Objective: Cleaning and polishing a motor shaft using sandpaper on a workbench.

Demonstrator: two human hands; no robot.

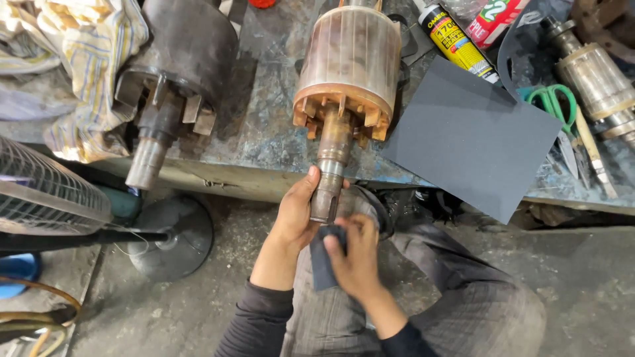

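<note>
1. Right hand [357, 254], nearest the camera, just below the shaft end of the rusty rotor [347, 66]: its fingers are closed on a small dark scrap of abrasive sheet [322, 261], folded between thumb and fingers.
2. Left hand [297, 211] wraps the steel shaft [329, 178] from the left, thumb up along it, fingers curled behind; how tightly it clamps is hard to say from this angle.
3. The shaft sticks out past the bench edge [231, 182], grey and smooth near its tip, brown with rust nearer the rotor.
4. The rotor lies on the bench, a ribbed orange-brown cylinder with stubby fins around its near face.
5. Right of the rotor, a flat, matte, dark grey abrasive sheet [473, 135] overhangs the edge.
6. Left of the rotor lies a darker, blackened rotor [182, 59] with its own shaft; further left, a striped cloth [86, 53].
7. Beyond the sheet, right of the rotor: green-handled scissors [555, 102] and a third, paler rotor [595, 82].
8. Farthest, up right of the rotor: a yellow-labelled sealant tube [456, 43] with black cap end, and beside it a red-and-green labelled plastic bottle [493, 20].
</note>
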